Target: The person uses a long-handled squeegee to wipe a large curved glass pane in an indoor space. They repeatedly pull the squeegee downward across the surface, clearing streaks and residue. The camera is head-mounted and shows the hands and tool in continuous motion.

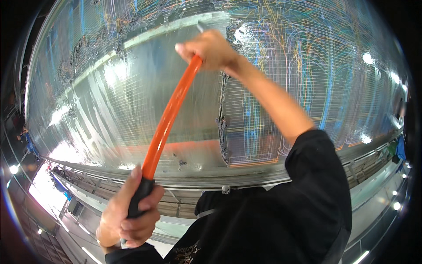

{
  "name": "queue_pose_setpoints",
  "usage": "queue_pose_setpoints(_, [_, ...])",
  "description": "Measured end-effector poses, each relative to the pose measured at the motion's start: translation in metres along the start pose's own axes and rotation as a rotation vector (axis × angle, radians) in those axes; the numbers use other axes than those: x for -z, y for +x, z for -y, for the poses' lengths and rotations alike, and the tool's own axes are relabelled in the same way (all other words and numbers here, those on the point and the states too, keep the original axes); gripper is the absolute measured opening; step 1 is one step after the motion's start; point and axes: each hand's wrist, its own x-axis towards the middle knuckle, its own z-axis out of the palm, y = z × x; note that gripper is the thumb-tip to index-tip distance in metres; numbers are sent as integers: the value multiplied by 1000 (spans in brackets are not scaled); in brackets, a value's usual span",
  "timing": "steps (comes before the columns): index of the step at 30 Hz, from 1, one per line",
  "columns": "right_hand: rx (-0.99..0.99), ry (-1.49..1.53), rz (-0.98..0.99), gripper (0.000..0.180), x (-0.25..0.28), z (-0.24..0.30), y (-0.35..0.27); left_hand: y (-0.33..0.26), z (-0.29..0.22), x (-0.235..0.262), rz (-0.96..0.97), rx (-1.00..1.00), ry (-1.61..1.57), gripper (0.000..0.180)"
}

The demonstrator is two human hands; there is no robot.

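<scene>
A long orange-handled tool [169, 112] slants across the picture from lower left to upper middle. My left hand [134, 209] is wrapped round its black grip at the near end. Near the far end, my right hand [209, 49] closes on the orange shaft and is smeared by motion. A small grey metal tip [200, 27] shows just beyond the right hand; the rest of the tool's head is hidden. Beneath lies a wide glossy sheet-like surface [176, 88], wet-looking and greyish in the middle. Dark crumpled residue [223, 125] runs along the edge of this bare patch.
Fine coloured lines [316, 75] cover the surface on the right and at the far left. A metal rail [263, 178] runs along the near edge, in front of my body. A person in blue [28, 143] stands at the far left edge.
</scene>
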Motion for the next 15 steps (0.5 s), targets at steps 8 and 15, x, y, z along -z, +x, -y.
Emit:
queue_pose_setpoints(8, [-118, -186, 205, 52, 24, 1, 31, 51, 6, 35, 373, -194, -271, 50])
queue_pose_setpoints(15, [-119, -29, 371, 44, -94, 178, -103, 54, 241, 155, 513, -86, -569, 59])
